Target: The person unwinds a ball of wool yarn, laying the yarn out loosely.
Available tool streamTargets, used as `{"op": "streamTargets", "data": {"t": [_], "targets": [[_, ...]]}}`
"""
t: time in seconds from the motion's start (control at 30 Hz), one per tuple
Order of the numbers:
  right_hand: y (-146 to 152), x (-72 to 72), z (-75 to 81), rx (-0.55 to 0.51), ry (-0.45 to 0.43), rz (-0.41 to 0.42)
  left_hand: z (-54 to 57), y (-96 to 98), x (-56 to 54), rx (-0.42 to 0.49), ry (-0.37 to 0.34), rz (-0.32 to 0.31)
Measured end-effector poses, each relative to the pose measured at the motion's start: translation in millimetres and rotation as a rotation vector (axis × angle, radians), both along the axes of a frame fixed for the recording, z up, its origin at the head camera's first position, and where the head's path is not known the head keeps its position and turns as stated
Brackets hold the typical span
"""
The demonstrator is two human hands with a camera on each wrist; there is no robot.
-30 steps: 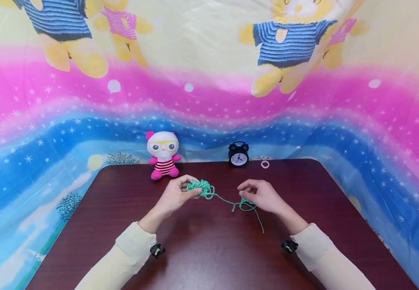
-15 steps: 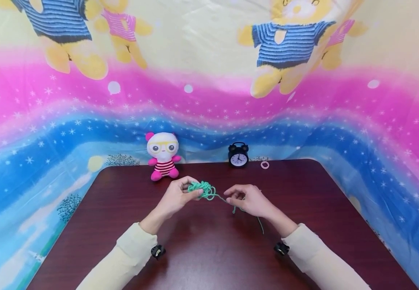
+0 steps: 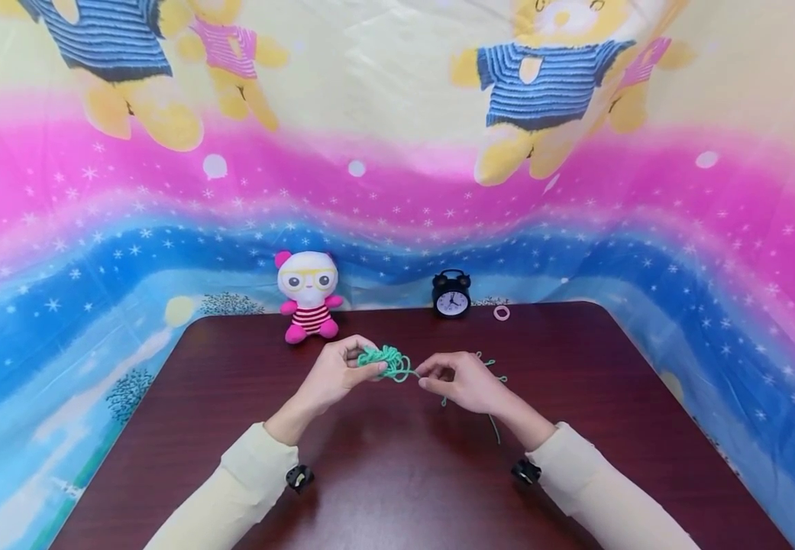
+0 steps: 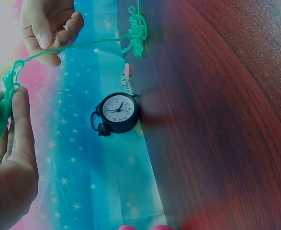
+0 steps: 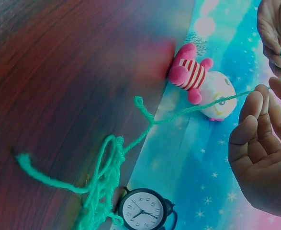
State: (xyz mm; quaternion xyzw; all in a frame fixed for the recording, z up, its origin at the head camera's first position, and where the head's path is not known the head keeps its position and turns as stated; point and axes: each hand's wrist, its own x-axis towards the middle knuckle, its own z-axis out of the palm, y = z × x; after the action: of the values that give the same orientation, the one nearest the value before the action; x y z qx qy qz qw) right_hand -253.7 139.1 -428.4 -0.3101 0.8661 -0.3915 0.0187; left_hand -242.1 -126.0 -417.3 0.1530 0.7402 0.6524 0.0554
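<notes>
A bundle of green yarn (image 3: 386, 362) is gripped between the thumb and fingers of my left hand (image 3: 331, 376), above the dark table. From the bundle's right end runs a single strand, which the thumb and fingertips of my right hand (image 3: 469, 384) pinch close beside it. The strand carries on to a second, looser green tangle (image 5: 104, 179), seen below the right hand in the right wrist view. In the head view the right hand covers most of that tangle, with a few loops and a loose tail showing around it.
Toward the back of the wooden table (image 3: 397, 481) sits a pink and white plush panda (image 3: 309, 298). A black alarm clock (image 3: 451, 298) and a small pink ring (image 3: 502, 312) are at the back right. A printed cloth (image 3: 383, 229) hangs behind the table.
My right hand has moved left from over the loose tangle to the strand beside the bundle, where it now pinches. My left hand keeps its hold, almost still.
</notes>
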Motion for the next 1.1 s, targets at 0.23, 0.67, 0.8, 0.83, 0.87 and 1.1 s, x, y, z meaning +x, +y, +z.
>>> {"op": "streamTargets", "data": {"t": [0.23, 0.67, 0.8, 0.83, 0.87, 1.1], "targets": [[4.5, -3.5, -1.2, 0.013, 0.007, -0.019, 3.6, -2.3, 1.3, 0.014, 0.009, -0.010], [31.4, -19.8, -2.1, 0.018, 0.041, -0.131, 1.3, -8.9, -0.3, -0.006, 0.103, -0.047], [38.1, -22.8, 0.6, 0.019, 0.041, -0.160, 0.7, -9.6, -0.1, -0.020, 0.092, -0.048], [39.7, -23.4, 1.0, 0.018, 0.037, -0.168, 0.8, -9.7, 0.1, -0.018, 0.081, -0.049], [41.1, -23.9, 1.7, 0.015, 0.032, -0.175, 0.8, -9.9, 0.3, -0.016, 0.073, -0.052], [51.2, -27.5, 6.9, -0.010, 0.035, -0.246, 1.5, -13.2, 0.6, -0.039, 0.037, -0.068]]}}
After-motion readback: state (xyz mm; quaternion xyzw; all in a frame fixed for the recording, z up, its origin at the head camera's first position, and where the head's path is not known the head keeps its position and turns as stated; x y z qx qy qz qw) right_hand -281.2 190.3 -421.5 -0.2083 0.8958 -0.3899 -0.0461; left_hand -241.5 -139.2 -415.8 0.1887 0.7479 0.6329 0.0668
